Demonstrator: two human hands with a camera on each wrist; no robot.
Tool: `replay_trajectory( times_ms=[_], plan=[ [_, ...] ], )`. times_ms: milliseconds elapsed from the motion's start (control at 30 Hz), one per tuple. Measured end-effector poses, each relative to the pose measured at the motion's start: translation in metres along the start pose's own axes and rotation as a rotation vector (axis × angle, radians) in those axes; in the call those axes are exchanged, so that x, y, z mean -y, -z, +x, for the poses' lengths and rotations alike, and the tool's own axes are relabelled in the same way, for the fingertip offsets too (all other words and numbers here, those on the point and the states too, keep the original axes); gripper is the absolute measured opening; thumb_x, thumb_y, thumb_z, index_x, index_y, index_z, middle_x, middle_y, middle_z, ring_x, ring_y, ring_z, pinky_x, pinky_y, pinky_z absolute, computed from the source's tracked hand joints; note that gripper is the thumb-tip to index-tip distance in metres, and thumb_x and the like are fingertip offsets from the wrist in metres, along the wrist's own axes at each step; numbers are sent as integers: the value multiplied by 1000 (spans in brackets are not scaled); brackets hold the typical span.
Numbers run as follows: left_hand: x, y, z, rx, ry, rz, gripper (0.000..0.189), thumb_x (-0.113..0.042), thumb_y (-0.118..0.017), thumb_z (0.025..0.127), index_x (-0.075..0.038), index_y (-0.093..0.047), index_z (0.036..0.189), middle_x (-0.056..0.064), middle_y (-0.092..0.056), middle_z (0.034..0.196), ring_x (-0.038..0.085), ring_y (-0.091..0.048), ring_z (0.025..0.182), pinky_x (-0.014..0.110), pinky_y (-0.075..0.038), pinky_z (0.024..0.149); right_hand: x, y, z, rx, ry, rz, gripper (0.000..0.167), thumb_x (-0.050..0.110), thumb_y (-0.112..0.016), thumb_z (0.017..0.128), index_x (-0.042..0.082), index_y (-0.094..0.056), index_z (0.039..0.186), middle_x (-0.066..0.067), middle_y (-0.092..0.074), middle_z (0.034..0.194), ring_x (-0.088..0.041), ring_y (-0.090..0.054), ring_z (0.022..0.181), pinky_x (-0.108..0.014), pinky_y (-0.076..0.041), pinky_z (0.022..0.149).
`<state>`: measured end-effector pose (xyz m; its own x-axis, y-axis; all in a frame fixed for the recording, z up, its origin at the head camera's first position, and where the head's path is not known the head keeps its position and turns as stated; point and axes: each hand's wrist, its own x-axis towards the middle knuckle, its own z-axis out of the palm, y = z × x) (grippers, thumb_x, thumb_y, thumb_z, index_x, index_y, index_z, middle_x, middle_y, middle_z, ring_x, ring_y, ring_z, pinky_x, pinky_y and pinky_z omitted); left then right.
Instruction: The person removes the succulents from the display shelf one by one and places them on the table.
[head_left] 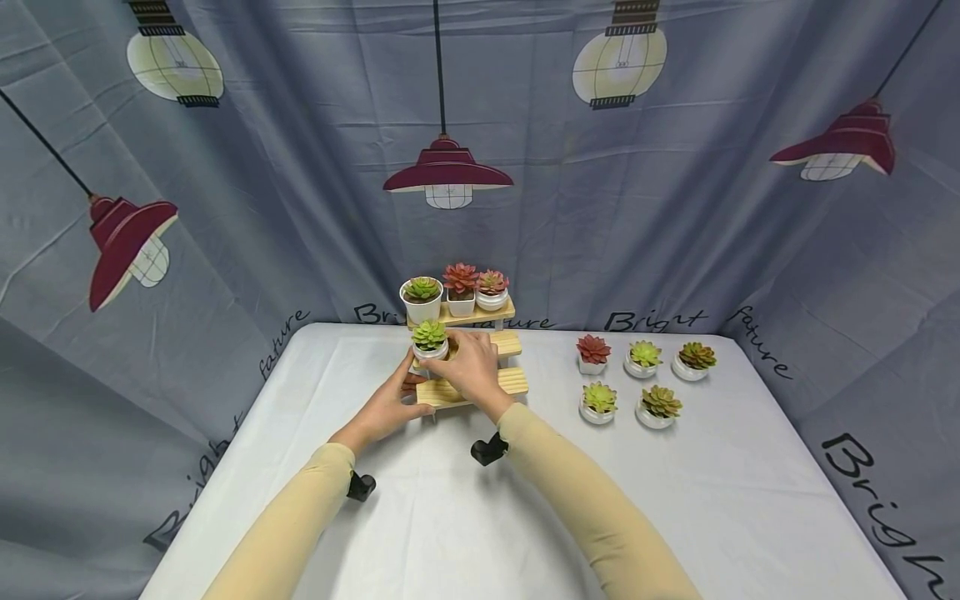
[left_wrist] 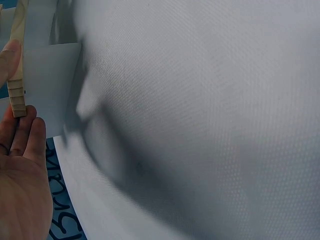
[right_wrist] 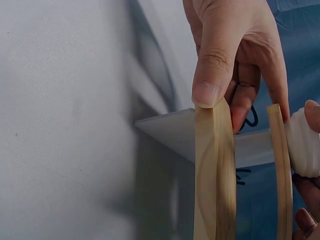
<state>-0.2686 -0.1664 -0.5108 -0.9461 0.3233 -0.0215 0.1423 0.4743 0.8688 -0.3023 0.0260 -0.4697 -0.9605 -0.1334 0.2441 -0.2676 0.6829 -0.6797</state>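
Observation:
A small green succulent in a white pot sits at the left end of the middle step of a three-tier wooden plant stand. My right hand pinches that pot from its right; in the right wrist view, fingers show on both sides of the white pot. My left hand grips the stand's left end. Its thumb presses the front edge of the lowest wooden slat, with fingers behind. The left wrist view shows the left hand around a slat end.
On the top tier stand a green succulent, a red one and a pinkish one. Several potted succulents, including a red one and a dark green one, stand right of the stand on the white table. A printed curtain hangs behind.

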Motion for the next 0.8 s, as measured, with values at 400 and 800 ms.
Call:
replay_trajectory(
  times_ms=[400, 800],
  plan=[
    [-2, -1, -1, 1, 17, 3, 117, -21, -84, 89, -34, 5, 165, 11, -52, 141, 32, -50, 134, 50, -38, 116, 1, 0, -2, -13, 7, -13, 73, 59, -80, 81, 20, -63, 140, 3, -68, 127, -27, -44, 128, -49, -33, 108],
    [-2, 0, -1, 7, 17, 17, 117, -23, -84, 89, -35, 5, 165, 11, -51, 144, 33, -49, 135, 52, -38, 116, 1, 11, -9, -15, 23, 26, 76, 55, -84, 79, 17, -61, 142, 0, -68, 124, -25, -45, 124, -46, -38, 100]
  ],
)
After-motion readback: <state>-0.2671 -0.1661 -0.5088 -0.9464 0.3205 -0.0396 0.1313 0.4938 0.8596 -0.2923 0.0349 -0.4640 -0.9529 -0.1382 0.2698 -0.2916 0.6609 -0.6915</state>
